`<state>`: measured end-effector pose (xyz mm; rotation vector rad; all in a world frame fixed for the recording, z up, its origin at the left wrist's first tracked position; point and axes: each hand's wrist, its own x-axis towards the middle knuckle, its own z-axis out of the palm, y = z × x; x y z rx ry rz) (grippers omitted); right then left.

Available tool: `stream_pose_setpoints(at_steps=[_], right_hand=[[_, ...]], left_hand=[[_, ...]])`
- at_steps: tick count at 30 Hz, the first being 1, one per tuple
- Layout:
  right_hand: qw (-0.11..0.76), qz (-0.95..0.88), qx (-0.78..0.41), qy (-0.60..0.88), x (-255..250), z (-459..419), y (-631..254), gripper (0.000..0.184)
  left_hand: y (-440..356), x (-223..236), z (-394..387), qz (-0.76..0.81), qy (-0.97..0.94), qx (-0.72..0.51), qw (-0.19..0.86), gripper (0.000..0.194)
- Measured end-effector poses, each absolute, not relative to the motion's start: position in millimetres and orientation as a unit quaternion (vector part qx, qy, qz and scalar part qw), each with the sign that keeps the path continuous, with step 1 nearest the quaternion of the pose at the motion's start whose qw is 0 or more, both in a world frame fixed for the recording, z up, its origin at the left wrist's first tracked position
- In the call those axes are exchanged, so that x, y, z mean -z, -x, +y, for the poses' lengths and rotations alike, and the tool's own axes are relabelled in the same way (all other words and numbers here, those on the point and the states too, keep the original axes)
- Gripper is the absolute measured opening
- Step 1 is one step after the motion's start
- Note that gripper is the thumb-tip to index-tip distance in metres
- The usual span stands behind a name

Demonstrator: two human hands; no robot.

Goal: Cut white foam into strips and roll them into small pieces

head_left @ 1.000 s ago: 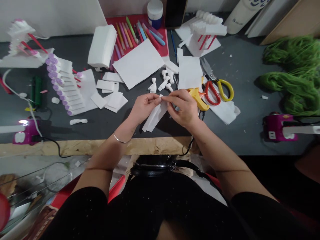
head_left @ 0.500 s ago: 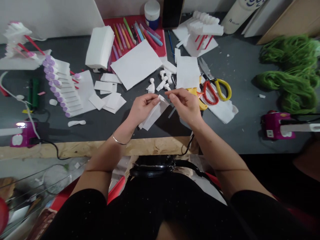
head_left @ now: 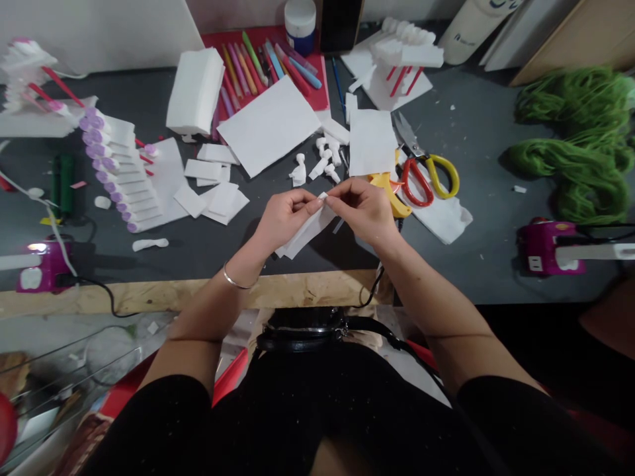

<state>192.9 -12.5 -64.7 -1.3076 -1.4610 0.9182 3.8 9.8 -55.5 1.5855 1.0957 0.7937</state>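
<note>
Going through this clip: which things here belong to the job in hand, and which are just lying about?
Part of the job: left hand and right hand pinching a white paper strip; small twisted white pieces.
Lying about: red-and-yellow-handled scissors; green yarn; coloured markers.

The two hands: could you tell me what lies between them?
A white paper strip, pinched by the left hand and right hand, shows in the head view.

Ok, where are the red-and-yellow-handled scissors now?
In the head view, the red-and-yellow-handled scissors lie on the dark table beyond and right of the right hand, between a white paper sheet and the green yarn, beside a crumpled white paper.
</note>
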Motion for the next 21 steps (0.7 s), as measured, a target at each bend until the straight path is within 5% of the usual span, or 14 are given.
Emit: stream_pose_setpoints(at_steps=[12, 21], right_hand=[[0.47, -0.724, -0.109, 0.493, 74.1, -16.7, -186.6, 0.01], [0.419, -0.765, -0.022, 0.49, 80.8, -16.8, -187.4, 0.018]], left_hand=[[-9.7, 63.0, 6.3, 0.45, -0.617, -0.371, 0.529, 0.027], [-7.5, 55.1, 1.9, 0.484, -0.627, -0.345, 0.503, 0.025]])
